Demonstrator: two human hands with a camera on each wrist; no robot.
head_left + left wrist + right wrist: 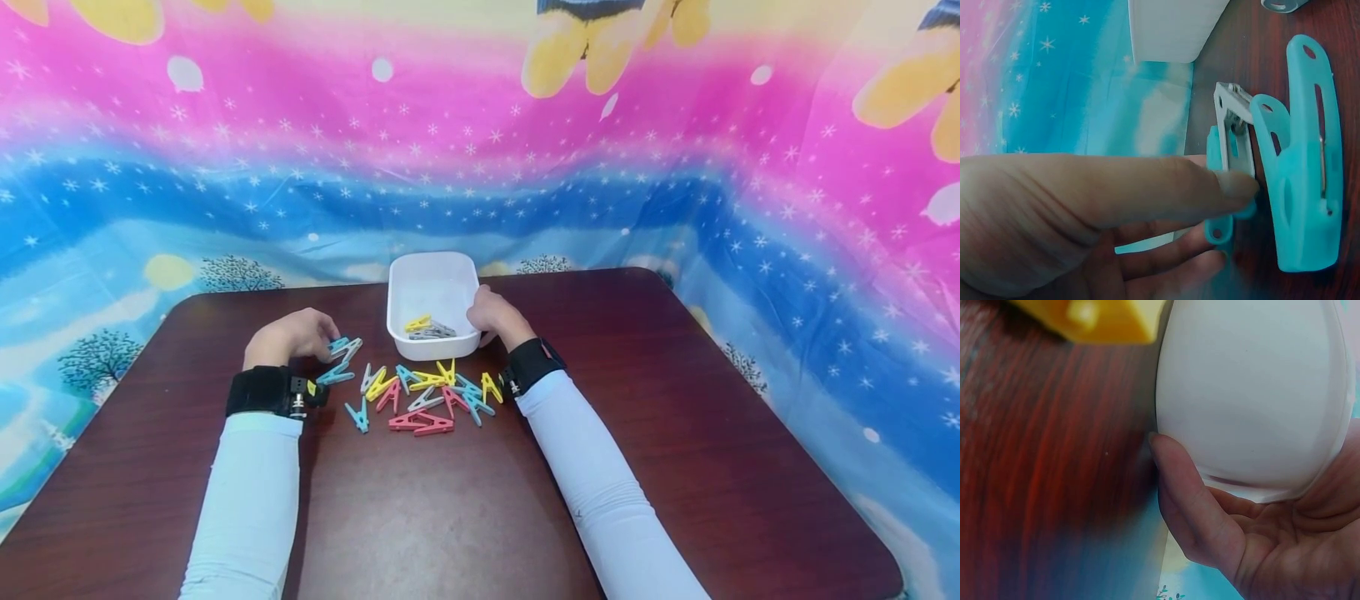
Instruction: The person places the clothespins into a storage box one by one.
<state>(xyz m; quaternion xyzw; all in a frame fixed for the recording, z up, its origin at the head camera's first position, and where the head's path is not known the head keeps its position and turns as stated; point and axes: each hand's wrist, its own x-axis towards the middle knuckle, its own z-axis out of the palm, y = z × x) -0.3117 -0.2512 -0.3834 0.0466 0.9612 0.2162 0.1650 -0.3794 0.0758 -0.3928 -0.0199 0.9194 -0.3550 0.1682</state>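
Left hand pinches a grey clip; right hand steadies a white bin

In the head view, take the loose clips on the dark table as a clock's centre, twelve pointing away from the person. The bin stands at twelve, just beyond them; inside, near its front wall, lie a yellow clip and some grey clips. The left hand is at ten o'clock, fingers bent over its clip. The right hand sits between one and two, at the bin's right wall. Red clips mark six o'clock, an outlying yellow clip three, and a lone blue clip sits between eight and nine.

In the left wrist view, the hand is nearly closed, its thumb pressed on the grey clip between two and three o'clock. Another blue clip lies against the fingers behind it (whether that one is gripped too, I cannot tell). A large blue clip stands out at three, just beside the thumb tip, and the bin's corner shows at twelve.

In the right wrist view, the hand comes in from four o'clock, partly closed round the bin's edge, one digit laid along the outer wall. At eleven, a blurred yellow clip is cut off by the frame.
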